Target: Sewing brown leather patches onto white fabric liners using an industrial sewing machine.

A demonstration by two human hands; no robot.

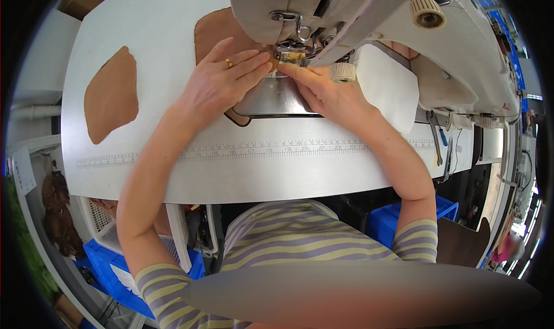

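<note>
A brown leather piece [222, 32] lies on the sewing machine's bed, partly beneath my left hand [222, 81]. That hand is flat, fingers stretched toward the presser foot [291, 58], a gold ring on one finger. Across from it, my right hand [332, 95] points its index finger at the front of the foot, thumb lower over the metal plate [274, 98]; its other fingers are partly hidden. The two hands' fingertips almost meet there. Below my left wrist a dark-edged corner of brown material [238, 119] shows. The sewing machine [461, 58] overhangs the right side.
Another brown leather piece [113, 95] lies at the left of the white table [156, 182]. A printed ruler strip [254, 150] runs along its front. White sheet material [386, 81] is right of my hand, with a wrench [435, 138] beyond. Blue crates [112, 283] stand below.
</note>
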